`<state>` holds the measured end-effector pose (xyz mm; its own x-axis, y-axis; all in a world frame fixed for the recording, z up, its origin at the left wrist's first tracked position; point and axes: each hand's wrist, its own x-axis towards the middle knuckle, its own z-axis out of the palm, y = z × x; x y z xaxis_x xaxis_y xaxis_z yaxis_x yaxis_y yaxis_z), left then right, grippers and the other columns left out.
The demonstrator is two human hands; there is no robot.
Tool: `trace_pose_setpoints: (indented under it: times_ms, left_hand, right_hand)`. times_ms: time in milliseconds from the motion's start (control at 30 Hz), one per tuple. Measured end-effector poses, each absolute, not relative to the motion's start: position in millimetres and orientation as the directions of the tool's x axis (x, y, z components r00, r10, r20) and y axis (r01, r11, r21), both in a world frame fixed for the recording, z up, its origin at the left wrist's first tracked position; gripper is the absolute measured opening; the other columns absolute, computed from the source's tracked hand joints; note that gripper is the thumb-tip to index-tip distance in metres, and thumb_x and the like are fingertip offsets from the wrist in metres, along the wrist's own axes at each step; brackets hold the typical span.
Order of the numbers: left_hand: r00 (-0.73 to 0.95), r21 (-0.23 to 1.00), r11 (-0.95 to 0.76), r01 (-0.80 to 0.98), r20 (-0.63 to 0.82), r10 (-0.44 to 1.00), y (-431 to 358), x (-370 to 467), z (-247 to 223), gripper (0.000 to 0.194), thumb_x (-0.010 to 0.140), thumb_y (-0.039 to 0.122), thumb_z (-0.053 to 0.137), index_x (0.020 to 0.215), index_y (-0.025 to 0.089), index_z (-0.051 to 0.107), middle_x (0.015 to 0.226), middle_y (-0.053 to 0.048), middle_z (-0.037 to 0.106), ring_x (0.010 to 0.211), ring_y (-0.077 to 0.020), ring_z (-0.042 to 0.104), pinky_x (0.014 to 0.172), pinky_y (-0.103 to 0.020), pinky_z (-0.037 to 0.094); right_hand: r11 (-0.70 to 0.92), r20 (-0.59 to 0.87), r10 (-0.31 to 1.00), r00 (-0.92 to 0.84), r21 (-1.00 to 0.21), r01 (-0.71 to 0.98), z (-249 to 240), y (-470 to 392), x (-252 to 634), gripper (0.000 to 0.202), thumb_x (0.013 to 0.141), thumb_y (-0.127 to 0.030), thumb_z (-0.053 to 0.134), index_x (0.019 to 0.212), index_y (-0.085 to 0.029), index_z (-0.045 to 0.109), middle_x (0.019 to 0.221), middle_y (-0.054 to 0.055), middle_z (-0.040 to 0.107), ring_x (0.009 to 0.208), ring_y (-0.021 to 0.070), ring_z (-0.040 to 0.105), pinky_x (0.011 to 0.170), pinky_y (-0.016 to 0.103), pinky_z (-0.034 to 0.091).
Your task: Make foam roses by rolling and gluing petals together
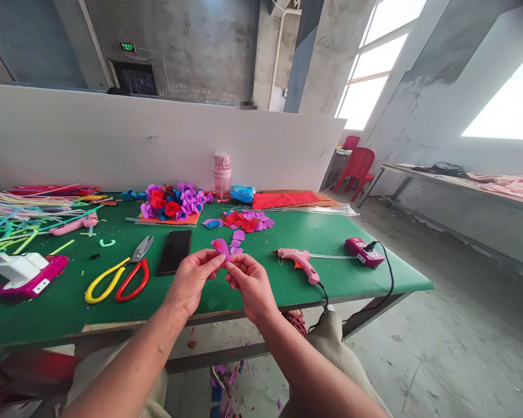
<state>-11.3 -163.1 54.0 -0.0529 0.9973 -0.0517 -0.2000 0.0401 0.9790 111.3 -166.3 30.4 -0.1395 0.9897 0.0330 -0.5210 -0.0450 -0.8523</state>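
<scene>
1. Through the head camera I find the curled purple paper piece with a red-orange patch (pixel 221 248) in mid-view, raised above the near part of the green-covered table (pixel 326 232).
2. My left hand (pixel 196 273) closes thumb and fingers on its lower edge, with no real gap. My right hand (pixel 249 281) pinches the same edge from the 4 o'clock side, its fingertips closed just beside the left's. I judge that this low double pinch spares the curl above from being crushed.
3. Just beyond, toward 1 o'clock, lie the loose purple paper petals (pixel 237 237); farther that way sits the flat heap of red and purple petals (pixel 248 220). Probably they are spread there for easy picking.
4. At 3 o'clock the pink pistol-shaped glue gun (pixel 298 258) lies on its side, nozzle toward my hands, handle toward 5 o'clock, likely so the right hand can take it quickly. Past it stands the magenta box-shaped power strip (pixel 364 252), a black plug in it.
5. At 9 o'clock rest the black flat phone (pixel 174 252) and, beyond it, the scissors with one yellow and one red handle (pixel 131 270), blades open and handles nearer me, which would suit a left-side reach.
6. At 10 to 11 o'clock the bunch of purple, red and blue paper flowers (pixel 174 200) sits grouped, seemingly out of the working space.
</scene>
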Motion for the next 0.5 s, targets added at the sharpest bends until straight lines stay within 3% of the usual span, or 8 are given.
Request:
trace_pose_setpoints:
  times_ms: [133, 267, 400, 500]
  left_hand:
    - [-0.007, 0.985, 0.048, -0.164, -0.049, 0.999, -163.1, -17.0, 59.2, 0.034, 0.063, 0.041, 0.075, 0.086, 0.015, 0.069, 0.079, -0.003, 0.064, 0.065, -0.0112, 0.051, 0.057, -0.023, 0.037]
    - [-0.065, 0.982, -0.164, 0.096, 0.17, 0.983, -162.6, -29.0, 67.4, 0.038, 0.07, 0.039, 0.068, 0.104, 0.021, 0.067, 0.101, -0.006, 0.063, 0.081, -0.0163, 0.057, 0.065, -0.024, 0.042]
    - [0.122, 0.754, -0.431, 0.495, 0.432, 0.894, -162.8, -38.9, 74.8, 0.016, 0.072, 0.03, 0.066, 0.085, 0.027, 0.074, 0.104, -0.005, 0.064, 0.097, -0.0214, 0.056, 0.084, -0.029, 0.042]
    - [0.248, 0.635, -0.523, 0.568, 0.474, 0.845, -162.5, -43.0, 75.5, 0.012, 0.071, 0.025, 0.065, 0.079, 0.029, 0.075, 0.103, -0.005, 0.066, 0.099, -0.0233, 0.055, 0.092, -0.035, 0.04]
  right_hand:
    - [-0.048, 0.019, 0.992, -0.125, -0.856, -0.514, 32.2, -165.1, 114.3, 0.024, 0.065, -0.032, 0.074, 0.079, -0.017, 0.061, 0.073, 0.001, 0.066, 0.052, 0.0069, 0.05, 0.046, 0.019, 0.034]
    - [-0.064, -0.006, 0.986, -0.165, -0.936, -0.346, 29.7, -161.4, 119.6, 0.019, 0.066, -0.031, 0.07, 0.075, -0.017, 0.061, 0.071, 0.002, 0.067, 0.049, 0.0075, 0.049, 0.043, 0.019, 0.031]
    - [0.046, 0.062, 0.977, -0.203, -0.995, -0.085, 16.8, -156.6, 123.8, 0.007, 0.069, -0.024, 0.063, 0.074, -0.019, 0.062, 0.067, 0.0, 0.066, 0.048, 0.0088, 0.051, 0.046, 0.021, 0.035]
    - [0.107, 0.103, 0.967, -0.232, -0.994, 0.003, 10.0, -156.0, 125.4, 0.008, 0.07, -0.021, 0.058, 0.076, -0.02, 0.063, 0.068, -0.002, 0.066, 0.05, 0.0098, 0.052, 0.049, 0.022, 0.039]
